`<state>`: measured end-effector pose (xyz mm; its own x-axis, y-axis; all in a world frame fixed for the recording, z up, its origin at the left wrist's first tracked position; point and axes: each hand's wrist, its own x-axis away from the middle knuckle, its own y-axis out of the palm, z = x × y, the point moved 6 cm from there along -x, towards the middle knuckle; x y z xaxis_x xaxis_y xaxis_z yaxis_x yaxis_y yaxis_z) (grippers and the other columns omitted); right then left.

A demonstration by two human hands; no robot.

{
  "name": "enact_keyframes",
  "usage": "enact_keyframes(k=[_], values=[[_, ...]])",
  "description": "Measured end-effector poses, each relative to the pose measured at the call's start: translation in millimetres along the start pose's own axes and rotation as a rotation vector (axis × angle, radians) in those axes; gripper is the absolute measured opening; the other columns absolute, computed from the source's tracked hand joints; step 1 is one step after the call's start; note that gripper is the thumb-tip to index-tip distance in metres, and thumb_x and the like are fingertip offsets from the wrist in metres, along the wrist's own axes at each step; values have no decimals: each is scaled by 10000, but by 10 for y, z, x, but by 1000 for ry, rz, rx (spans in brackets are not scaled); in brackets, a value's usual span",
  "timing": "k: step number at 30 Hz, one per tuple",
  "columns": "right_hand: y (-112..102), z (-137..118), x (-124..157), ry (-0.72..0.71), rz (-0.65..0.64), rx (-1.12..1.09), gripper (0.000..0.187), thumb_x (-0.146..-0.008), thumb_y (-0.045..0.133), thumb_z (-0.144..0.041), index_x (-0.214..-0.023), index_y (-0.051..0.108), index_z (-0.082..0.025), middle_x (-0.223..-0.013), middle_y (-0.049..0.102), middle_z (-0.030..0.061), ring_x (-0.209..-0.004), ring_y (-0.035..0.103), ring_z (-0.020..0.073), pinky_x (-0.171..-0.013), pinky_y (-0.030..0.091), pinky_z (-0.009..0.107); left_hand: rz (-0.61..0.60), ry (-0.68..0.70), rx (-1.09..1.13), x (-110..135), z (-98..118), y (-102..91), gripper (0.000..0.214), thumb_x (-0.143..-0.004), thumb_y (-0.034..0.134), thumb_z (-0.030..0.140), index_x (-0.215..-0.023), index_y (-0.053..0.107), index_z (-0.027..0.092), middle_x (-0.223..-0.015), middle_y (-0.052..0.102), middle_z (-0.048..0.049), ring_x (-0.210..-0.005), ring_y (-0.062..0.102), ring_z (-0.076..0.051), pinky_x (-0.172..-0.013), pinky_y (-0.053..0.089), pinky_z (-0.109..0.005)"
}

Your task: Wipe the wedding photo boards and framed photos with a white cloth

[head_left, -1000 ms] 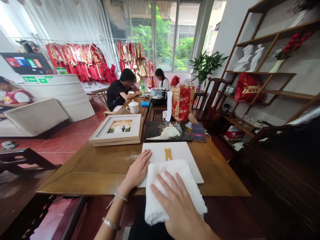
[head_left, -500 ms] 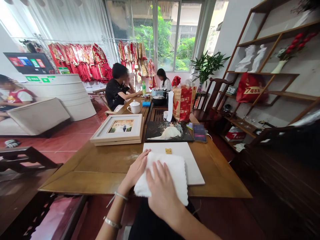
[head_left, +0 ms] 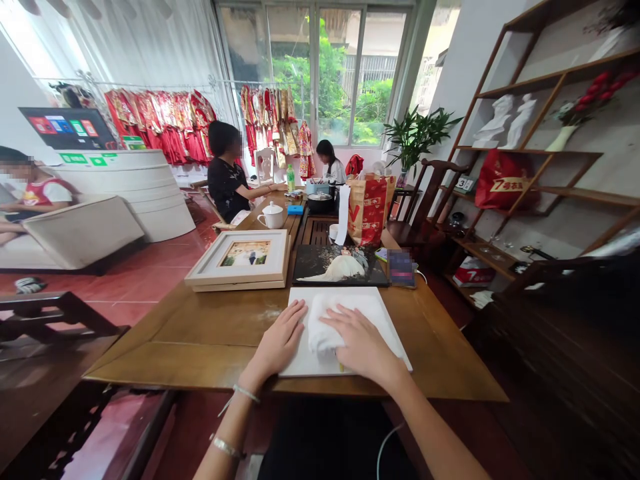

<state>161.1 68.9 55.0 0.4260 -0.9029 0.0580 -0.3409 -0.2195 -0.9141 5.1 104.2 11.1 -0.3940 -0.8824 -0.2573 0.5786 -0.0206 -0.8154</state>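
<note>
A white board (head_left: 390,343) lies flat on the wooden table in front of me. My right hand (head_left: 363,340) rests on a bunched white cloth (head_left: 323,327), pressing it onto the board with its fingers spread. My left hand (head_left: 283,337) lies flat on the board's left edge, fingers stretched out, just left of the cloth. A small bit of a yellow piece (head_left: 341,367) shows beneath my right palm near the board's front edge; the rest of it is hidden.
Beyond the board lie a dark photo panel (head_left: 345,265), stacked picture frames (head_left: 240,257) and a phone (head_left: 401,268). A lidded white mug (head_left: 273,215) and a red paper bag (head_left: 370,210) stand farther back. Two people sit at the far part of the table (head_left: 200,340).
The cloth has gone from spread over the board's front edge to bunched on its middle, under my right hand. The yellow piece at the board's back edge no longer shows; yellow appears near the front.
</note>
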Motion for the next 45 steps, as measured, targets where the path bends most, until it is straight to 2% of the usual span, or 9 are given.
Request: enact_keyframes(k=[8,15,18,26,31,35,38,41,45], values=[[-107,-105,-691,-76,7,23,620,-724,441,-134,-1337,493,-206,-1423,461,55,-1346,325,268,-1096,220,473,49,55,-51,6,51,-45,359,-931,358,238,-1220,568,196,-1379,522,-68,-1326,417,-232,-1097,363,-423],[-40,-412,-939,-159,-4,24,553,-715,447,-100,-1252,557,-176,-1328,554,97,-1266,434,257,-1066,281,450,12,-2,-104,1,42,-12,326,-943,338,262,-1066,623,163,-1160,658,-128,-1104,603,-277,-961,479,-442],[-47,-329,-871,-121,7,39,567,-718,438,-81,-1267,541,-178,-1352,534,90,-1294,397,270,-1069,269,481,27,24,-100,-2,68,-20,343,-947,331,257,-1130,604,162,-1247,613,-121,-1199,542,-265,-1017,441,-435],[-169,272,-562,37,42,96,655,-711,414,-54,-1358,459,-145,-1446,421,105,-1358,300,284,-1098,212,520,0,33,-48,1,2,18,431,-946,334,250,-1349,467,175,-1470,410,-65,-1391,308,-205,-1149,275,-411],[13,74,-281,-2,86,143,703,-679,460,-51,-1376,440,-139,-1491,345,110,-1402,171,291,-1133,68,520,9,18,-8,-3,-29,32,437,-950,311,245,-1353,468,181,-1466,416,-63,-1395,299,-194,-1152,266,-415],[251,-325,174,-131,122,129,716,-677,452,-57,-1387,418,-147,-1484,350,121,-1403,159,296,-1135,35,526,-12,5,29,-7,-23,21,442,-944,317,248,-1354,471,181,-1470,410,-67,-1397,297,-199,-1144,287,-413],[317,-449,484,-222,77,40,768,-640,469,-70,-1397,400,-181,-1495,339,89,-1414,134,266,-1145,13,497,-29,0,41,-2,-15,10,445,-937,341,260,-1358,467,189,-1479,395,-63,-1400,289,-203,-1141,291,-413],[234,-330,554,-311,-12,-75,787,-595,482,-77,-1362,453,-252,-1473,388,21,-1401,205,211,-1155,66,442,-32,-7,36,-2,-21,14,450,-931,336,232,-1361,464,189,-1480,392,-60,-1401,287,-198,-1147,276,-416],[14,59,256,-346,4,-127,740,-582,501,-87,-1299,531,-265,-1430,451,33,-1360,316,211,-1138,139,453,-17,-7,16,-11,-34,26,441,-937,320,224,-1347,478,177,-1473,405,-62,-1398,292,-192,-1152,267,-407]])
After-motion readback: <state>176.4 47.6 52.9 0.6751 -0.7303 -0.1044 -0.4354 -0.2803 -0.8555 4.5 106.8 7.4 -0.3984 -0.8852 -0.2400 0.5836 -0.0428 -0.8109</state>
